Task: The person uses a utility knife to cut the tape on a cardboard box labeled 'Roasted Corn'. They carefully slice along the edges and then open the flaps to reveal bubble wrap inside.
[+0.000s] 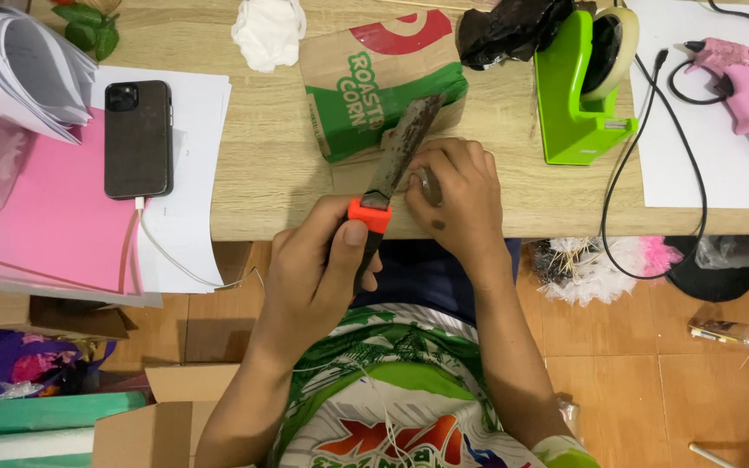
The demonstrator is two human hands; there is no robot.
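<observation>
My left hand (318, 269) grips the orange and black handle of a knife (396, 156), whose stained blade points up and to the right over the table edge. My right hand (457, 199) is curled around a small dark round object (429, 185) pressed against the blade; what the object is I cannot make out. Both hands meet at the front edge of the wooden table (262, 165). Just behind them lies a brown and green paper bag (366, 87).
A green tape dispenser (578, 87) stands right of the bag, a pink glue gun (739, 74) on white paper at far right. A black phone (138, 139) lies on white and pink sheets at left. Cardboard boxes (158, 416) sit on the floor below.
</observation>
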